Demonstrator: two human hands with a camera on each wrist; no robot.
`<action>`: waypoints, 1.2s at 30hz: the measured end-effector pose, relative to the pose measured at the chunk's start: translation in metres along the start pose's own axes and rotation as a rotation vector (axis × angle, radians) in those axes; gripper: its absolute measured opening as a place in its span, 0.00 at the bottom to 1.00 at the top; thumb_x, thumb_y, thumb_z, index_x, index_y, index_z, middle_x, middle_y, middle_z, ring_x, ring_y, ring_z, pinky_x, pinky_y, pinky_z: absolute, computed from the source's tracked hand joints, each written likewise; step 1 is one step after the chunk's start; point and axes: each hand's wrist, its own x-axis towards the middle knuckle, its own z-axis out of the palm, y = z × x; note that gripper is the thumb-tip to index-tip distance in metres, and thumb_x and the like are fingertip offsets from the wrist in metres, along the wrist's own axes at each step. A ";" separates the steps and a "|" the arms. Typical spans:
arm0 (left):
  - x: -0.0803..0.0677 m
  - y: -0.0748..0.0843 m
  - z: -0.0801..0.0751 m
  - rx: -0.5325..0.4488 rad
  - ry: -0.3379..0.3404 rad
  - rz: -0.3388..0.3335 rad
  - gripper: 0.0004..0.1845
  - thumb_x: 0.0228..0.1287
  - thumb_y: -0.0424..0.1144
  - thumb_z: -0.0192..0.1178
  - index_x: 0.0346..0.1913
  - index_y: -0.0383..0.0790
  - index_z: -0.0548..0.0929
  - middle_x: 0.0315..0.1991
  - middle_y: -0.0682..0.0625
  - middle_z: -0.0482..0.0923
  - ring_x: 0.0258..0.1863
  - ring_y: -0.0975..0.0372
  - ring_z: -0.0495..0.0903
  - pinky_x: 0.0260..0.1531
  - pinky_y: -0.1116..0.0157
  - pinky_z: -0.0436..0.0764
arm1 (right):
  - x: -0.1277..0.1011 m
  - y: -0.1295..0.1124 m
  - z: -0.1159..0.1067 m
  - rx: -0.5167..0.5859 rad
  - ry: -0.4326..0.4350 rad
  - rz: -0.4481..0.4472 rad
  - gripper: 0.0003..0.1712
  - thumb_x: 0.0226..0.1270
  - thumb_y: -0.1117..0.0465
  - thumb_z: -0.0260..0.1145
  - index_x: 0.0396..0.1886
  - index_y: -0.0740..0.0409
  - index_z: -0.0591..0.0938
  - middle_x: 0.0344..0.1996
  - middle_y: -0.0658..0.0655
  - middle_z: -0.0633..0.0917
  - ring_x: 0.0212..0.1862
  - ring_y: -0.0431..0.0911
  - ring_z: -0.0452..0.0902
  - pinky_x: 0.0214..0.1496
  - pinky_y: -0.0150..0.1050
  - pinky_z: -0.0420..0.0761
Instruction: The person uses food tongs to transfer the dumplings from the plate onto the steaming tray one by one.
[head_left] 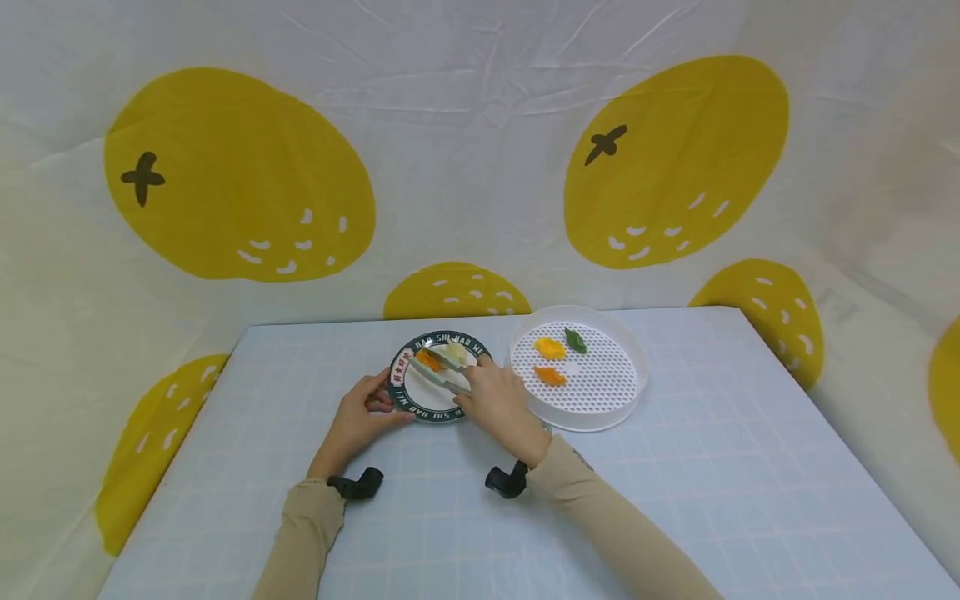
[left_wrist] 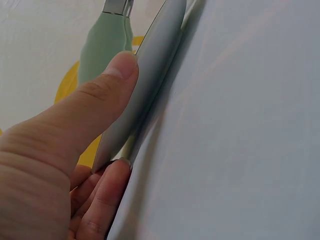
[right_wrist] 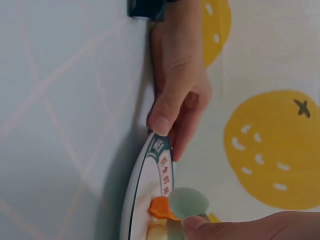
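Plainly, the left hand (head_left: 363, 419) grips the plate (head_left: 429, 415) near the centre of the head view, its thumb on the near rim and its other fingers bent round the left edge. The left wrist view shows the thumb pressing the plate's smooth side, fingertips tucked beneath the lower rim. The right hand (head_left: 497, 404) holds the tongs (head_left: 435, 377) between thumb and curled fingers; their two arms stand apart over the plate, with an orange lump (head_left: 429, 360) between them. Whether the tips touch it, I cannot tell.

The plate is round and glossy, white inside a dark green rim with pale lettering and a patch of red characters. A pale yellow piece (head_left: 456, 352) lies toward its upper right. The tongs have pale green, rounded pads and some shiny metal. Right of centre sits the tray (head_left: 637, 375), round, white and perforated, bearing a ruffled yellow piece (head_left: 550, 348), a wavy orange piece (head_left: 550, 376) and a pointed green leaf (head_left: 576, 341). Faint lines cross the pale blue counter (head_left: 420, 517).
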 end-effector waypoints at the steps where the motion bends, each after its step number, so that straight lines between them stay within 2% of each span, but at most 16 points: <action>1: 0.000 0.000 0.000 0.003 0.001 0.000 0.54 0.43 0.52 0.80 0.74 0.43 0.66 0.48 0.48 0.75 0.42 0.58 0.78 0.44 0.70 0.81 | 0.000 -0.001 0.000 -0.002 0.000 0.007 0.22 0.58 0.50 0.76 0.47 0.57 0.88 0.39 0.57 0.80 0.26 0.47 0.71 0.22 0.38 0.72; 12: 0.001 -0.004 0.000 0.019 0.019 0.006 0.53 0.43 0.52 0.81 0.73 0.42 0.67 0.46 0.48 0.76 0.41 0.58 0.78 0.43 0.70 0.81 | 0.003 -0.010 0.004 -0.088 -0.004 -0.019 0.19 0.57 0.49 0.77 0.41 0.56 0.89 0.38 0.57 0.81 0.25 0.46 0.71 0.22 0.36 0.71; 17: 0.002 -0.005 0.002 0.010 0.020 0.015 0.53 0.43 0.51 0.81 0.74 0.42 0.67 0.47 0.48 0.76 0.41 0.58 0.78 0.42 0.70 0.81 | 0.003 -0.005 0.010 -0.070 0.009 -0.014 0.17 0.56 0.49 0.77 0.41 0.54 0.89 0.36 0.54 0.81 0.25 0.46 0.71 0.22 0.37 0.70; 22: 0.001 -0.005 0.002 0.018 0.013 0.006 0.53 0.43 0.53 0.80 0.74 0.43 0.67 0.47 0.48 0.76 0.42 0.58 0.78 0.43 0.70 0.81 | 0.000 0.004 0.013 -0.037 0.065 -0.068 0.15 0.55 0.51 0.78 0.38 0.54 0.90 0.32 0.53 0.80 0.24 0.45 0.71 0.20 0.37 0.69; 30: 0.001 -0.004 0.002 0.014 0.010 0.004 0.54 0.42 0.53 0.81 0.73 0.43 0.67 0.46 0.48 0.76 0.42 0.58 0.78 0.43 0.69 0.81 | -0.005 0.013 0.010 0.012 0.038 -0.058 0.19 0.56 0.51 0.78 0.46 0.53 0.90 0.35 0.54 0.80 0.28 0.46 0.72 0.21 0.37 0.71; 36: 0.001 -0.003 0.000 0.033 0.007 0.004 0.54 0.42 0.54 0.80 0.74 0.43 0.67 0.47 0.49 0.75 0.42 0.58 0.78 0.44 0.68 0.81 | -0.010 0.018 0.007 0.011 0.032 -0.075 0.21 0.56 0.50 0.78 0.48 0.53 0.89 0.34 0.53 0.80 0.27 0.45 0.72 0.21 0.37 0.71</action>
